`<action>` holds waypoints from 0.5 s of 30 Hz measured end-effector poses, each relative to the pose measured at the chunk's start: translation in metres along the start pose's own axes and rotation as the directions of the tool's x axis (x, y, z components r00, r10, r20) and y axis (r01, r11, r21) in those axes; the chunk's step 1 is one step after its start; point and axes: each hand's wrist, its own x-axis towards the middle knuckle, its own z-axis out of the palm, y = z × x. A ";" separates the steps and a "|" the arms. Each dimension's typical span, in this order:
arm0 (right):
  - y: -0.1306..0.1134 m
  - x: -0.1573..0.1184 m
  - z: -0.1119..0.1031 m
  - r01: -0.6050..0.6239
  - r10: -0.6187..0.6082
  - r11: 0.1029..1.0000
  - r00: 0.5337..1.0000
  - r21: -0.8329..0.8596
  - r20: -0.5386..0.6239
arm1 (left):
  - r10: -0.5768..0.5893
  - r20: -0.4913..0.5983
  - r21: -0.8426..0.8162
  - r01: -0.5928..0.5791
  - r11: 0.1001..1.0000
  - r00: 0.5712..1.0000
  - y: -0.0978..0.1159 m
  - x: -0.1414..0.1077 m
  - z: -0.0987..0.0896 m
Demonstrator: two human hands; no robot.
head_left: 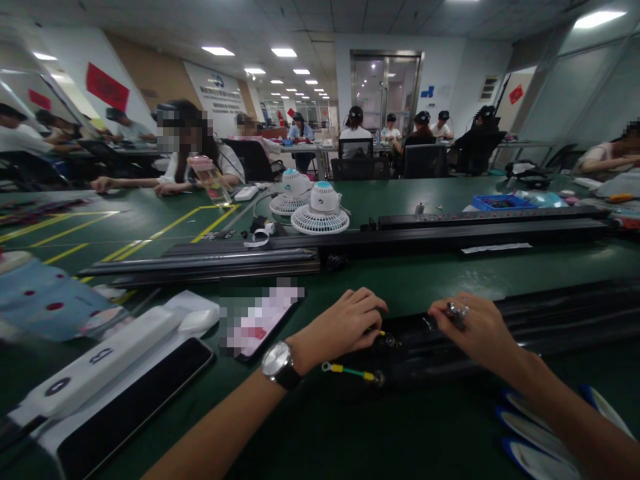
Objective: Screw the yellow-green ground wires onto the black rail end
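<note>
Long black metal profiles [550, 307] lie on the green table in front of me. My left hand [345, 320], wearing a wristwatch [277, 360], is closed at their left end. Its thumb and fingers pinch a short wire with a yellow sleeve [383, 334], the rest hidden by the hand. Just below, a green wire [354, 372] with yellow sleeves and a ring terminal sticks out of the nearer profile's end. Over the profiles, my right hand [475, 330] is closed around a small shiny metal part [456, 312], whose kind I cannot make out.
Phones [140, 407] and a white device [95, 363] lie at left. Blue-edged white oval pieces [537, 427] sit under my right forearm. Beyond are more black profiles [450, 233], white fans [320, 210] and a blue tray [503, 202]. A person [175, 157] sits across the table.
</note>
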 end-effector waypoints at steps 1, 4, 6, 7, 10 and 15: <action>0.000 0.000 0.000 0.001 -0.001 1.000 1.000 -0.002 0.002 | 0.000 -0.007 0.003 0.000 1.000 1.000 0.000 0.000 0.000; 0.000 -0.001 0.002 0.007 -0.007 1.000 1.000 -0.005 0.004 | 0.004 -0.014 0.038 -0.003 0.999 1.000 0.000 0.000 0.001; 0.000 -0.001 0.002 0.007 -0.007 1.000 1.000 -0.006 0.008 | 0.012 0.002 0.074 -0.012 0.997 1.000 0.001 0.001 0.003; 0.000 -0.001 0.003 0.008 -0.008 1.000 1.000 -0.004 0.006 | 0.018 0.013 0.091 -0.019 0.996 1.000 0.002 0.001 0.004; 0.000 -0.001 0.002 0.016 -0.016 1.000 1.000 0.008 0.003 | 0.039 0.020 0.136 -0.041 0.990 0.999 0.003 0.002 0.006; 0.000 -0.001 0.002 0.002 -0.002 1.000 1.000 0.025 0.023 | 0.062 0.021 0.212 -0.065 0.975 0.998 0.003 0.003 0.007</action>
